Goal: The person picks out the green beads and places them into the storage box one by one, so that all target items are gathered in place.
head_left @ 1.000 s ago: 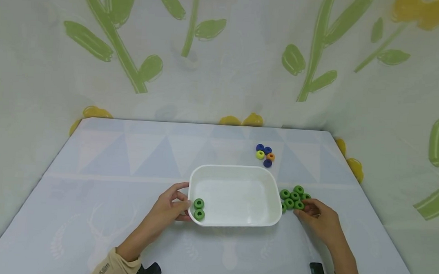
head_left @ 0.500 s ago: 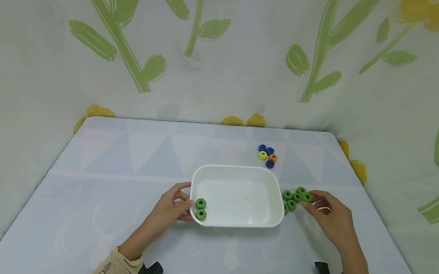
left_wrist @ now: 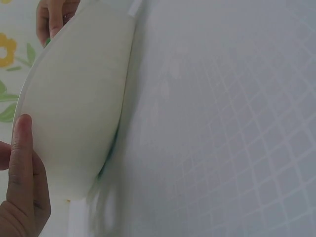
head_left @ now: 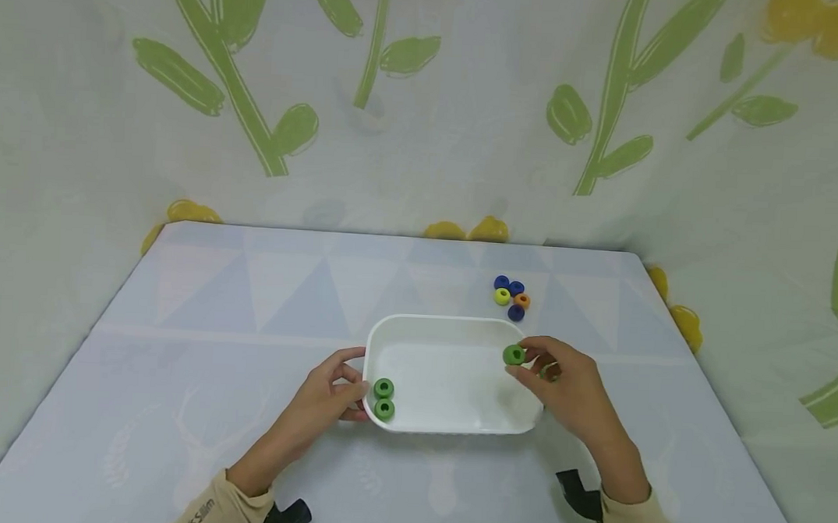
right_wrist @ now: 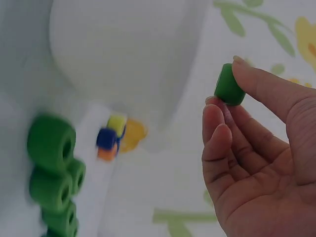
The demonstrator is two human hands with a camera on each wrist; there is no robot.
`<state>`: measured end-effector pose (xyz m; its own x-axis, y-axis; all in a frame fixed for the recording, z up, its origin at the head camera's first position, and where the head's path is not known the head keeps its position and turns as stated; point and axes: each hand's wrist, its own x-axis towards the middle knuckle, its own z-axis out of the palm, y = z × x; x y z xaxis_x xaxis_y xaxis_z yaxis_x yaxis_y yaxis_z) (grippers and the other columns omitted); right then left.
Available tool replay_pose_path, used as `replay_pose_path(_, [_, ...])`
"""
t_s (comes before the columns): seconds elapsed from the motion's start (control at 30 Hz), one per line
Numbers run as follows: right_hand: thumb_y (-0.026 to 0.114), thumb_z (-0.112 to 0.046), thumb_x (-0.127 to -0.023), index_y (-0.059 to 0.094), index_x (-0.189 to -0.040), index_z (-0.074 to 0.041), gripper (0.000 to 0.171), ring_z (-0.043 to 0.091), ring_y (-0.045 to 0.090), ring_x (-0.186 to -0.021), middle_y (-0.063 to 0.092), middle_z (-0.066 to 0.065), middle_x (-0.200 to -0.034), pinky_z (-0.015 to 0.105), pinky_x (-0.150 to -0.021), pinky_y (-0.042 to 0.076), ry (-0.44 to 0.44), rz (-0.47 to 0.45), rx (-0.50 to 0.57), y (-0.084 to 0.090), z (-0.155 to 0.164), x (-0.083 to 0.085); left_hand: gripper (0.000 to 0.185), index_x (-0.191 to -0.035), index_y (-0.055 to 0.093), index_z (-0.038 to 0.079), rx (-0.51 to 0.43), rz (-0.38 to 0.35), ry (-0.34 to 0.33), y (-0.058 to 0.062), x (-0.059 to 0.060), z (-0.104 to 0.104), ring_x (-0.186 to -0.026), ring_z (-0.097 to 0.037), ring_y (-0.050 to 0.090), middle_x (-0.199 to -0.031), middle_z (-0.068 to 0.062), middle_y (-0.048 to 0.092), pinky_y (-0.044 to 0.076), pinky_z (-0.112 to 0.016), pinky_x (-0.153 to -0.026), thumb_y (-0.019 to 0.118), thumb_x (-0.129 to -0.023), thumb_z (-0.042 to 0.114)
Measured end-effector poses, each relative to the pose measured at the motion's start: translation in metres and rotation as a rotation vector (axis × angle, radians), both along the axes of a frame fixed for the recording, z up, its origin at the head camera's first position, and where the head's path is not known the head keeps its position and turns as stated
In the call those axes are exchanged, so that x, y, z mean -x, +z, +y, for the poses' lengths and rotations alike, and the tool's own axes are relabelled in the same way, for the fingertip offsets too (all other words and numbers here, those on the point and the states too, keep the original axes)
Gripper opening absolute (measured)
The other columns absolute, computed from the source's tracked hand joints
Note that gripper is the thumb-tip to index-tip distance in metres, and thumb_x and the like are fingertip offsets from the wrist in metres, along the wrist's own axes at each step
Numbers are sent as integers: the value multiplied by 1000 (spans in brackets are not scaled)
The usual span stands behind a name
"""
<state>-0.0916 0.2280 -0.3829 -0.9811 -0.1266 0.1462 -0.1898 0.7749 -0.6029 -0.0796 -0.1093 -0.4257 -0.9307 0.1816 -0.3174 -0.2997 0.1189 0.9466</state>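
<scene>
Only lettering I can make out: small dark print on my left sleeve cuff (head_left: 200, 509), roughly "Slim"; leading characters too small to read.

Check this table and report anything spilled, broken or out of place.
Nothing stands out. The white tray sits flat with two green rings inside, the right hand pinches another green ring above it, and the mixed-colour rings lie bunched behind.
</scene>
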Motion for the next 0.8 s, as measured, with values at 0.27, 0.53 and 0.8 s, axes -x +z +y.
replay_pose_path(0.27, [80,-21,-86,70,-112,-15,29,7,59,-81,70,-4,-93,20,-68,52,140,-33,-22,-24,-43,16,58,-150,39,8,-9,9,-13,1,-1,-3,-77,-17,69,-102,-11,56,65,-31,-71,58,-96,6])
replay_pose_path(0.53, [80,-18,-85,71,-107,-13,23,7,55,-76,68,-4,-89,20,-65,46,216,-158,-111,-34,-75,26,58,-151,39,8,-23,10,-15,0,-1,-3,-77,-17,69,-102,-10,55,65,-31,-71,59,-96,6])
replay_pose_path(0.8, [79,-14,-85,71,-105,-12,23,10,54,-75,67,-3,-86,25,-70,48,273,-253,-131,-42,-91,33,59,-151,38,8,-25,13,-26,1,-1,-3,-78,-17,69,-103,-10,56,65,-32,-72,59,-96,7])
